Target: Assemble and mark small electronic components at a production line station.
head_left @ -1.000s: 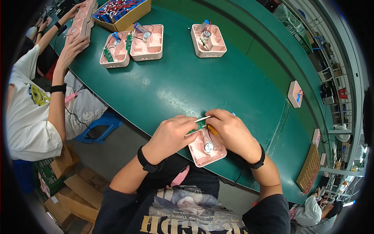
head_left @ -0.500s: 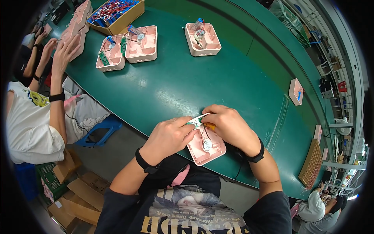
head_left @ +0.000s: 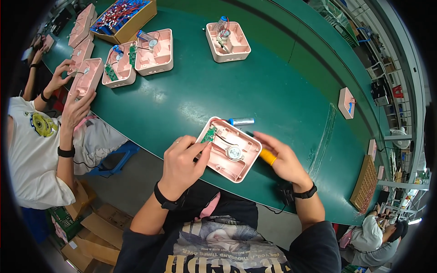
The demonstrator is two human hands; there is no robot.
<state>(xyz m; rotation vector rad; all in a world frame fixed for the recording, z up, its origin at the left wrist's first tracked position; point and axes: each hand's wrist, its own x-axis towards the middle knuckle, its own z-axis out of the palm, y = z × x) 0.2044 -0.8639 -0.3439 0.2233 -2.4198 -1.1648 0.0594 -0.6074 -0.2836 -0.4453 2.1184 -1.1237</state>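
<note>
A pink plastic housing (head_left: 246, 172) lies tilted near the table's front edge, its open side up. Inside are a round silver speaker (head_left: 234, 153) and a green circuit board (head_left: 210, 134) in the far left corner. My left hand (head_left: 184, 157) grips the housing's left side, thumb over the rim by the board. Just off the right side, my right hand (head_left: 283, 159) is open, fingers stretched out, with a yellow finger cot (head_left: 267, 157) apparently on the thumb. A blue-and-silver cylindrical battery (head_left: 242, 121) lies beyond the far rim, beside red wires.
More pink housings (head_left: 154, 63) with speakers and wires stand farther off on the green table (head_left: 200, 95). A carton (head_left: 132, 22) holds several blue batteries. At left, a person's hands (head_left: 77, 107) handle a housing. A brown compartment tray (head_left: 364, 184) lies at right.
The housing has turned, showing its inside and the battery beyond it. My right hand has come off it and moved right. The other person's hands have lowered onto a housing.
</note>
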